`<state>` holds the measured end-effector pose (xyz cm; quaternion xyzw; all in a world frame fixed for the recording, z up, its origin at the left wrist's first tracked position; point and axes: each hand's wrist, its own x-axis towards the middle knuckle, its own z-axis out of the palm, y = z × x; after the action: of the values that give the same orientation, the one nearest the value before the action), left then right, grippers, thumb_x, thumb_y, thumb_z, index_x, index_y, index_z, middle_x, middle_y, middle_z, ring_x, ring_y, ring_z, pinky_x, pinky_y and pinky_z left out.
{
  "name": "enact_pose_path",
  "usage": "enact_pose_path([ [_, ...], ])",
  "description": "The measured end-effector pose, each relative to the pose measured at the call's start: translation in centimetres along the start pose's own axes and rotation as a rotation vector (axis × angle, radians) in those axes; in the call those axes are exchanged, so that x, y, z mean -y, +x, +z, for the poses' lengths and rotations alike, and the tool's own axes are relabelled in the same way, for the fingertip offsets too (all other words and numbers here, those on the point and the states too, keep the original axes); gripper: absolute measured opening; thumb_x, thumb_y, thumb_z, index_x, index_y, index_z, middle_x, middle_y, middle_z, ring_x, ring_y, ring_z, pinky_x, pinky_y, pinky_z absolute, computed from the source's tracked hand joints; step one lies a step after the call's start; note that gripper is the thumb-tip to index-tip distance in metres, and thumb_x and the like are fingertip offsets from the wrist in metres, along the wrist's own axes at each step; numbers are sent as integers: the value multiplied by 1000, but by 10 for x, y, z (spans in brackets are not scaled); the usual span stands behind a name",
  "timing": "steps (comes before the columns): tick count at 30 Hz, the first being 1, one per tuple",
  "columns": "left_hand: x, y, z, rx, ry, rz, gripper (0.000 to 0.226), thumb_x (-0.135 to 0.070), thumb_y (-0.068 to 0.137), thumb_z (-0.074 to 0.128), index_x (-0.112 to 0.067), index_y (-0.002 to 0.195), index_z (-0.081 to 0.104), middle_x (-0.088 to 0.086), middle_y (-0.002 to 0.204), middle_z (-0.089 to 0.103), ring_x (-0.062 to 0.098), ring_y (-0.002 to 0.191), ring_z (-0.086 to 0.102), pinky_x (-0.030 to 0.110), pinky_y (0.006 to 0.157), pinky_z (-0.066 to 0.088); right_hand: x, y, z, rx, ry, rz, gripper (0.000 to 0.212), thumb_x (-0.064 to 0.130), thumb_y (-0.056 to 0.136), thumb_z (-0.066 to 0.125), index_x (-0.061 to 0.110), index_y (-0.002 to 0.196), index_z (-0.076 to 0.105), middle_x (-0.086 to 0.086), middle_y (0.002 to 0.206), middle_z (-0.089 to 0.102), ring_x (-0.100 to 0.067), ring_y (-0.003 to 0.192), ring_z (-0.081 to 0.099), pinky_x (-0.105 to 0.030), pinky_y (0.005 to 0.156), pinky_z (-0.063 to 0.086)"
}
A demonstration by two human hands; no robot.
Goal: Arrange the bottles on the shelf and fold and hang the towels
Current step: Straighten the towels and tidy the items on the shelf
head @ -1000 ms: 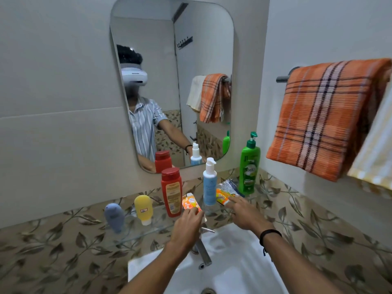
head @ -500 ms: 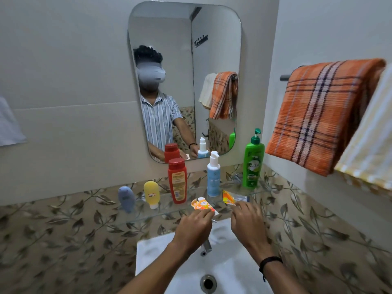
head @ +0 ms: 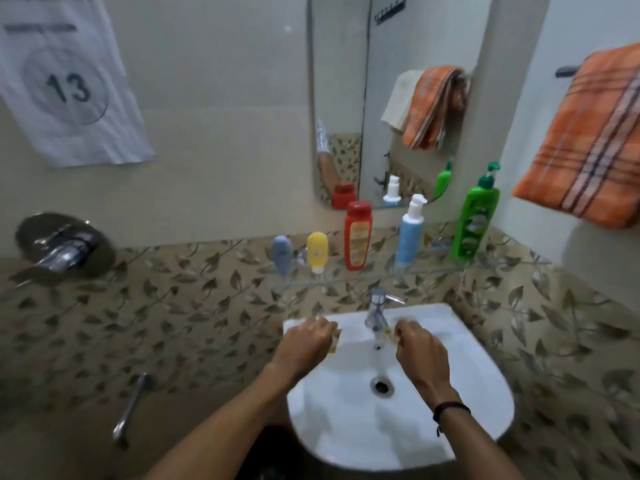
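Both hands hang over the back rim of the white washbasin [head: 398, 427], one on each side of the chrome tap [head: 377, 308]. The left hand [head: 313, 341] is fisted, its fingers curled round a small yellowish sachet [head: 336, 339] whose edge peeps out on the thumb side. The right hand [head: 420, 348], with a dark band [head: 450, 408] at the wrist, has its fingers curled too and pinches a second sachet [head: 389, 332] at the fingertips; motion blur hides the print on both.

Above and beyond the hands, the glass shelf [head: 436, 270] carries five bottles in a row. Up and left of the left hand stand a blue-grey tube [head: 282, 252] and a yellow tube [head: 317, 251], both cap-down. A red bottle [head: 358, 235] stands over the gap between the hands, a blue pump bottle [head: 410, 232] straight above the right hand, and a green pump bottle [head: 478, 220] further right. High to the right of the right hand, an orange plaid towel [head: 588, 140] hangs folded over a wall rail.
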<state>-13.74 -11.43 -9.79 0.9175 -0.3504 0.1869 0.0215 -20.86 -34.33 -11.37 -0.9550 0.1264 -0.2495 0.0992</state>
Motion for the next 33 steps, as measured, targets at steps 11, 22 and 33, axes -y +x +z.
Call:
enact_pose_path([
  [11, 96, -127, 8, 159, -161, -289, 19, -13, 88, 67, -5, 105, 64, 10, 110, 56, 34, 91, 65, 48, 68, 58, 143, -56, 51, 241, 485, 55, 15, 12, 92, 58, 26, 92, 51, 6, 89, 63, -16, 68, 63, -21, 53, 47],
  [22, 144, -153, 70, 387, -150, -593, 33, -30, 100, 51, -14, 128, 61, 8, 130, 54, 32, 115, 61, 45, 83, 53, 223, -72, 154, 509, 565, 77, 14, 20, 96, 55, 21, 83, 49, 2, 89, 61, -24, 77, 57, -39, 64, 48],
  [33, 174, -198, 245, 661, -231, -858, 36, -20, 101, 48, -13, 135, 58, 9, 147, 50, 33, 127, 56, 44, 98, 48, 232, -121, 336, 670, 521, 566, 15, 16, 94, 52, 18, 82, 60, -12, 99, 69, -35, 94, 63, -31, 66, 34],
])
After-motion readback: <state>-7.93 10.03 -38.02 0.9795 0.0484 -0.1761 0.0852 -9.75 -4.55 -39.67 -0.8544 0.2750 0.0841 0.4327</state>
